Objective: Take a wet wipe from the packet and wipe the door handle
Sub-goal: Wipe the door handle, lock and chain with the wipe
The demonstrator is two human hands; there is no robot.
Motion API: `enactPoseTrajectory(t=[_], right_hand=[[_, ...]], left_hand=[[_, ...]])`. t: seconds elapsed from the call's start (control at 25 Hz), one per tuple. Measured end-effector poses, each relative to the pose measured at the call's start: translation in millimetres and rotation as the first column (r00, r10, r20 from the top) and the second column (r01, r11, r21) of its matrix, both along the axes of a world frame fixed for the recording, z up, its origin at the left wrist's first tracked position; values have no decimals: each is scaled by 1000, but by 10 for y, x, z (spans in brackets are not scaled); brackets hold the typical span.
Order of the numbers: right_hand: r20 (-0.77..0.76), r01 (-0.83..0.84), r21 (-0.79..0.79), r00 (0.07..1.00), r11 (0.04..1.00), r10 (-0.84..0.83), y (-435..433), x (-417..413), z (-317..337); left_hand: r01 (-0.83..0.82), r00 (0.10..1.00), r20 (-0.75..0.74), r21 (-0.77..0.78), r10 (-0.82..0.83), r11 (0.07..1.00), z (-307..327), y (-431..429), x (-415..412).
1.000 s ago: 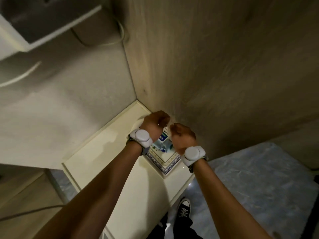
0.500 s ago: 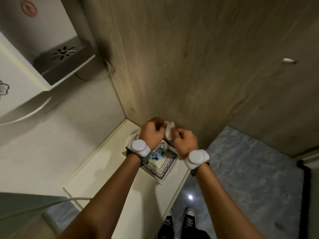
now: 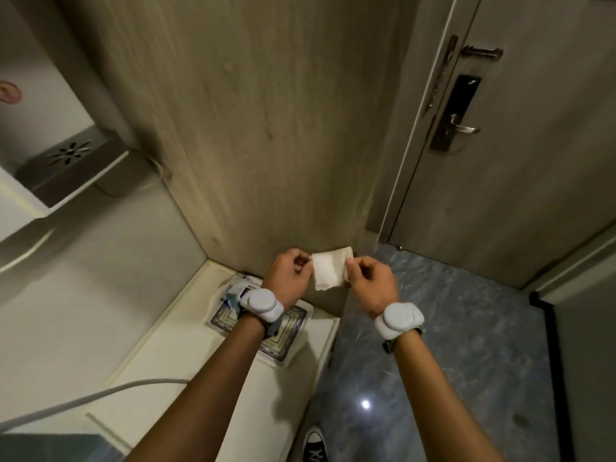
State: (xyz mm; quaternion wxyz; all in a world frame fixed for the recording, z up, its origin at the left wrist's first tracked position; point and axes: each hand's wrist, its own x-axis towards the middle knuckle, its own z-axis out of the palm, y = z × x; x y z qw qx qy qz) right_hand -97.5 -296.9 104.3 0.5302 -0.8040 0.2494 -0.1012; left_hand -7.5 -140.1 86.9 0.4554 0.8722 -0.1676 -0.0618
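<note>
Left hand (image 3: 289,278) and right hand (image 3: 370,284) pinching opposite edges of a white, partly unfolded wet wipe (image 3: 330,272), holding it stretched between them in front of the wood-grain wall panel (image 3: 266,111). A round white band on each of the 2 wrists. Below the left wrist, a crumpled blue-and-white wipe packet (image 3: 237,291) lying on a square tray with a blue patterned border (image 3: 286,331), itself on a cream countertop (image 3: 160,345). Well apart, up to the right, a silver lever door handle (image 3: 463,127) on a dark lock plate, mounted on the grey-brown door (image 3: 533,161).
</note>
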Motion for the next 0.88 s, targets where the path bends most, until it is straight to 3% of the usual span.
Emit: enactPoseTrajectory(t=[0.28, 0.4, 0.6, 0.88], right_hand=[[61, 229, 120, 970, 966, -237, -814, -581, 202], [85, 303, 117, 946, 946, -313, -1131, -809, 304], [161, 303, 45, 938, 952, -306, -1530, -1105, 487], [198, 327, -16, 927, 945, -318, -1871, -1413, 623]], left_hand=[[43, 990, 135, -8, -42, 999, 310, -970, -576], [145, 978, 160, -49, -135, 988, 557, -1358, -803], [412, 909, 112, -77, -402, 908, 816, -1830, -1140], [382, 924, 92, -180, -371, 907, 883, -2298, -1479]])
